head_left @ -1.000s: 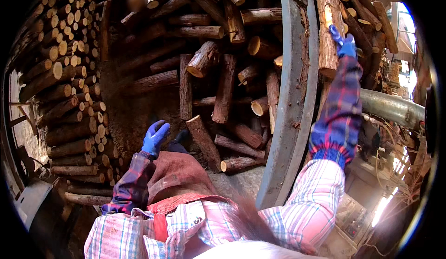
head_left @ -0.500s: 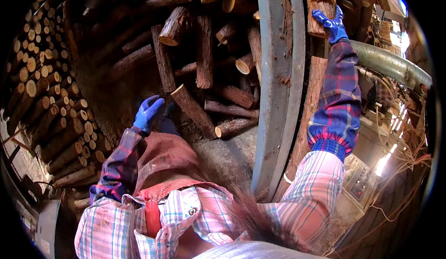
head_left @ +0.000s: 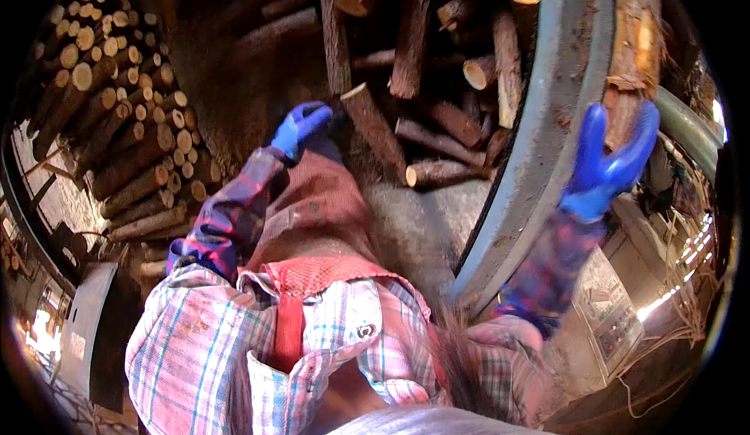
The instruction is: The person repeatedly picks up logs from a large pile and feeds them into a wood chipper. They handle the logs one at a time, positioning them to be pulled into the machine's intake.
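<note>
My right hand (head_left: 613, 162), in a blue glove, is raised beside the blue-grey metal rail (head_left: 539, 154). Its thumb and fingers stand wide apart in a V, on either side of the near end of a reddish log piece (head_left: 623, 115); whether the palm touches it I cannot tell. Against that piece lies a peeled, rough log (head_left: 637, 33) along the rail's right side. My left hand (head_left: 301, 129), also gloved in blue, hangs over the brown apron (head_left: 312, 208) with nothing in it, its fingers loosely stretched out. Nearest to it is a loose log (head_left: 375, 130) on the floor.
Several cut logs (head_left: 410, 41) lie scattered beyond the apron. A tall stack of logs (head_left: 117, 123) fills the left side. To the right are a thick green-grey pipe (head_left: 687, 126) and a control box with buttons (head_left: 613, 326). A grey metal panel (head_left: 86, 333) stands at lower left.
My right hand has come back toward me from the peeled log, its elbow now bent. The view has shifted, so the floor logs sit higher and further right. The left hand still hangs by the apron.
</note>
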Demonstrator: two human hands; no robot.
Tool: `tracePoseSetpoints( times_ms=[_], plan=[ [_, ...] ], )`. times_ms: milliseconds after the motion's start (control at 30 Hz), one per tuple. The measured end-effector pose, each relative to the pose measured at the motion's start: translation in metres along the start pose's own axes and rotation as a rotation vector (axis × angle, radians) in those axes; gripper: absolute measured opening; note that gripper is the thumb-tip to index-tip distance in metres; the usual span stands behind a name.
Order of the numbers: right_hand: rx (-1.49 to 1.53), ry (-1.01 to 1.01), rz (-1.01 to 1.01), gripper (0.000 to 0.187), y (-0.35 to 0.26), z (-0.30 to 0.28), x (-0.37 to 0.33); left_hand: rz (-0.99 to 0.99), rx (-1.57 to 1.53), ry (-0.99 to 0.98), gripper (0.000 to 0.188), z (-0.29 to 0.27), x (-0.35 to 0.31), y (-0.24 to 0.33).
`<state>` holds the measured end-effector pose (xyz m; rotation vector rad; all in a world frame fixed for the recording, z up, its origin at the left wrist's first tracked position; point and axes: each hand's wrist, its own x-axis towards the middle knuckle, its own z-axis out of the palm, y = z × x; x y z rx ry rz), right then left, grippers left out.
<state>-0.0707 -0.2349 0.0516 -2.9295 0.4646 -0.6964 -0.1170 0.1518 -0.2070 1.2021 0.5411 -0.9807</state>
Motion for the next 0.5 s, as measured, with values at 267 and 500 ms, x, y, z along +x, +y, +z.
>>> tracePoseSetpoints(
  times_ms=[267, 500],
  plan=[
    [0.922, -1.14, 1.002, 0.042, 0.012, 0.323, -0.306, -0.383, -0.036, -0.071, 0.039, -0.052, 0.106, -0.068],
    [1.371, -0.535, 1.6, 0.067, 0.135, 0.521, -0.366, 0.152, 0.62, -0.411, 0.036, -0.057, 0.344, -0.173]
  ],
)
